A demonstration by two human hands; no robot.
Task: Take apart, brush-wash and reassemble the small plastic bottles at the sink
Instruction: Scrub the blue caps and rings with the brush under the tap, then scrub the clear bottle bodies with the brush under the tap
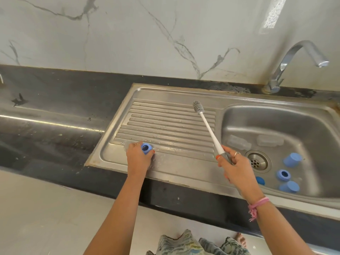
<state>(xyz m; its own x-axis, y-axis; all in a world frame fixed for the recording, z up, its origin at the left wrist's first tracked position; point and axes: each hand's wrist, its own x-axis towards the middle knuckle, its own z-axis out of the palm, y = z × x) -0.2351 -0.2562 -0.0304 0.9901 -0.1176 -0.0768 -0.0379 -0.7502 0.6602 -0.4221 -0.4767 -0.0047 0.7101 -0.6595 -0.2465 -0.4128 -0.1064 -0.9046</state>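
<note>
Holding a round blue cap (pixel 146 148) in left grip (pixel 138 157) on ribbed steel drainboard (pixel 165 122), right grip (pixel 232 163) clamped round slim white bottle brush (pixel 207 129).

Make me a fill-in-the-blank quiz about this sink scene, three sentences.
1. The right hand holds the ____ by its handle.
2. The left hand holds a blue-capped bottle on the ____.
3. The loose blue caps lie in the sink ____, near the drain.

Missing words: brush; drainboard; basin
</note>
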